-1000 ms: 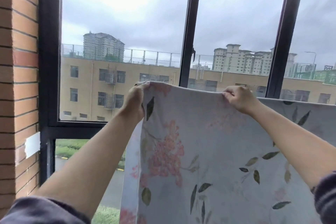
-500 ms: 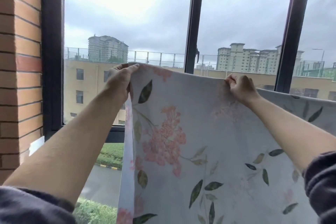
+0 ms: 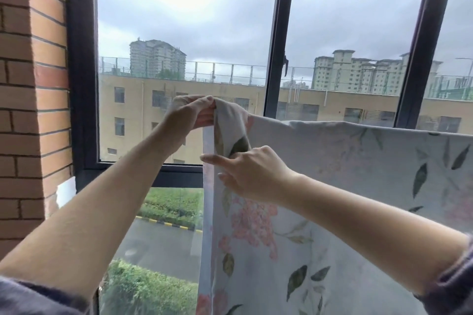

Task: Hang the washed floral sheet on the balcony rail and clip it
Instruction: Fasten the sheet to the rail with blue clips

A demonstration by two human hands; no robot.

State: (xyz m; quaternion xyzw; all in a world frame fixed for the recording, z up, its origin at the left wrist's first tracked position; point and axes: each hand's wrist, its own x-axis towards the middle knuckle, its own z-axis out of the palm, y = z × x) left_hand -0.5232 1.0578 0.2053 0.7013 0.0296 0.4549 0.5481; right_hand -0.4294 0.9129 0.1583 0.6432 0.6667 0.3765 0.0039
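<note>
The floral sheet (image 3: pixel 345 186), pale blue with pink blossoms and green leaves, hangs in front of the window with its top edge running level to the right. Whatever bears it is hidden under the cloth. My left hand (image 3: pixel 190 114) pinches the sheet's top left corner, which is bunched and lifted above the edge. My right hand (image 3: pixel 245 174) sits just below, gripping the gathered left edge of the cloth, forefinger pointing left. No clip is in view.
A brick wall (image 3: pixel 33 84) stands at the left. Dark window frames (image 3: pixel 277 41) rise behind the sheet, with a small latch on the middle bar. Outside lie buildings, a road and hedges far below.
My right hand has left the top edge and come left and down to the sheet's left edge. My left hand has bunched the corner, which now folds over instead of lying flat.
</note>
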